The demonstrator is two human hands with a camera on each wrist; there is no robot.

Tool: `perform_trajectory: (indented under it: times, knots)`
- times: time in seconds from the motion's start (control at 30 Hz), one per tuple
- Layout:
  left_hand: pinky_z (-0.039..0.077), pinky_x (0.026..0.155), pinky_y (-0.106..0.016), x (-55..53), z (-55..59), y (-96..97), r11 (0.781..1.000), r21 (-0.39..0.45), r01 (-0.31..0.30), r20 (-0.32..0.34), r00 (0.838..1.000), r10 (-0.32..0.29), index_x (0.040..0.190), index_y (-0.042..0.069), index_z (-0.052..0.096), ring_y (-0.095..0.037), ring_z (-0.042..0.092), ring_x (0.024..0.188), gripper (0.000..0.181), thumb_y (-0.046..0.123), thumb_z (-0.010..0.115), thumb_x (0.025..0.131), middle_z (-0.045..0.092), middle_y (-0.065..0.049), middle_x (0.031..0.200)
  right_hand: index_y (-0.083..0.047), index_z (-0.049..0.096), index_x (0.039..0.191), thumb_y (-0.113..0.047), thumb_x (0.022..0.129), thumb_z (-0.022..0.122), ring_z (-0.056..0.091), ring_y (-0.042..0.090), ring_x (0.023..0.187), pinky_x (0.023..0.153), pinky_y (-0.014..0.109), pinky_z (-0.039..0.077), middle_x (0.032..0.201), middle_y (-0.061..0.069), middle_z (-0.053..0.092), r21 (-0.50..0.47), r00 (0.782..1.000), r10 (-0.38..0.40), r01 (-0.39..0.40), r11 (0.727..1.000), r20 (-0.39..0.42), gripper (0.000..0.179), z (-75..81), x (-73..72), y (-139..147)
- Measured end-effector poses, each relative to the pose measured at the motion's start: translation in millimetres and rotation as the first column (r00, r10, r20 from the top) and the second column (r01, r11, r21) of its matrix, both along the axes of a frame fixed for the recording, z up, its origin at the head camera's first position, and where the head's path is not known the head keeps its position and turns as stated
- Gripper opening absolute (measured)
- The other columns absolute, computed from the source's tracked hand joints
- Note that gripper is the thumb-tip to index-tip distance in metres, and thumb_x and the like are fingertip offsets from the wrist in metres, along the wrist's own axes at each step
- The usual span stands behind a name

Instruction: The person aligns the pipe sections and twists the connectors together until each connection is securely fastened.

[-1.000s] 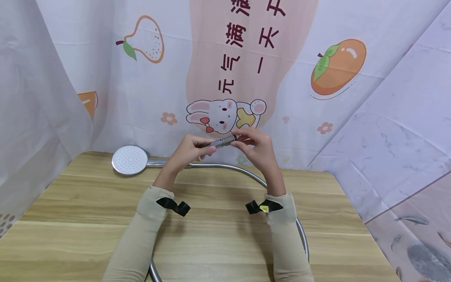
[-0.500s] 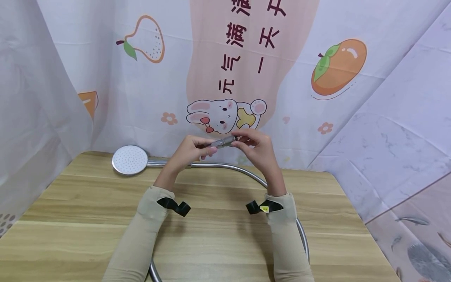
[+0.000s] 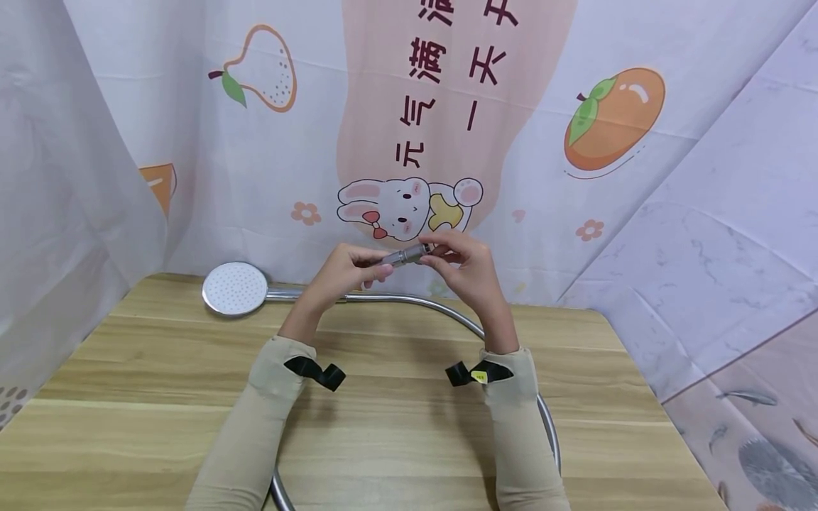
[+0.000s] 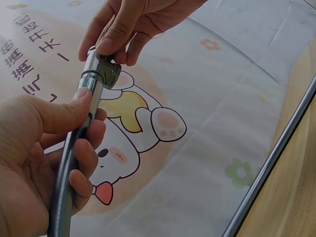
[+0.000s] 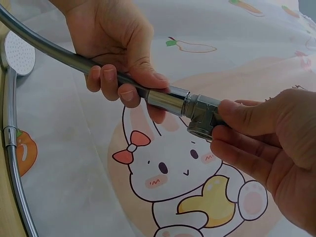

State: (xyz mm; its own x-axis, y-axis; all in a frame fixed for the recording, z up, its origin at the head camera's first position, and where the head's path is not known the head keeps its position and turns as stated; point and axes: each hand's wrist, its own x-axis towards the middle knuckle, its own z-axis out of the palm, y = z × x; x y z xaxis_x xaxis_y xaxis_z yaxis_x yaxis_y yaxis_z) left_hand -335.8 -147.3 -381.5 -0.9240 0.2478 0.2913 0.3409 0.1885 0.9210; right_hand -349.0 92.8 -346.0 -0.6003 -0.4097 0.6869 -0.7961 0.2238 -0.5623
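Both hands are raised at the back of the table, in front of the printed curtain. My left hand [image 3: 345, 273] grips the end of a silver shower hose [image 5: 59, 57], thumb along its smooth metal connector [image 5: 168, 101]. My right hand [image 3: 469, 270] pinches a silver pipe fitting [image 5: 201, 113] with a short side outlet, between thumb and fingers. In the right wrist view, fitting and connector meet end to end in one line, with a narrow ring at the joint. The right fingers cover the far end of the fitting.
A round white-faced shower head [image 3: 235, 289] lies at the table's back left, its handle joined to the hose. From there the hose curves right behind my forearms, along the wooden table [image 3: 396, 440]. The curtain [image 3: 255, 177] hangs close behind the hands.
Both hands keep almost the same place. The fitting looks slightly turned between the right fingers, its dark end showing a little more.
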Motion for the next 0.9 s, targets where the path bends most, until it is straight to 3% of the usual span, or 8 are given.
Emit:
perform_trajectory:
  times: [0.37, 0.63, 0.9]
  knots:
    - [0.041, 0.052, -0.023, -0.3, -1.0, 1.7, 1.0, 0.003, 0.011, -0.015, 1.0, -0.011, 0.114, 0.0, 0.076, -0.012, 0.05, 0.061, 0.022, 0.012, 0.071, 0.096, 0.063, -0.001, 0.074, 0.003, 0.075, 0.108, 0.004, 0.083, 0.08, 0.07, 0.021, 0.073, 0.071, 0.017, 0.056, 0.097, 0.015, 0.074, -0.004, 1.0, -0.027, 0.027, 1.0, 0.014, 0.025, 1.4, 1.6, 0.7]
    - [0.042, 0.053, -0.023, 0.0, -1.2, 0.6, 1.0, 0.004, 0.003, -0.003, 1.0, -0.003, 0.113, 0.0, 0.076, -0.012, 0.049, 0.061, 0.022, 0.013, 0.071, 0.096, 0.063, -0.002, 0.075, 0.005, 0.074, 0.108, 0.004, 0.085, 0.078, 0.069, 0.016, 0.074, 0.072, 0.018, 0.057, 0.096, 0.017, 0.074, -0.007, 1.0, -0.005, 0.005, 1.0, 0.011, 0.024, 0.7, 0.2, -0.8]
    - [0.042, 0.052, -0.024, -0.2, -0.5, -1.9, 1.0, -0.003, -0.014, 0.01, 1.0, 0.014, 0.112, 0.0, 0.076, -0.016, 0.05, 0.063, 0.022, 0.014, 0.071, 0.097, 0.063, -0.002, 0.076, 0.004, 0.074, 0.11, 0.007, 0.086, 0.076, 0.068, 0.019, 0.078, 0.073, 0.018, 0.058, 0.1, 0.016, 0.073, 0.019, 1.0, -0.008, 0.008, 1.0, 0.016, 0.025, 0.4, 1.3, -0.7]
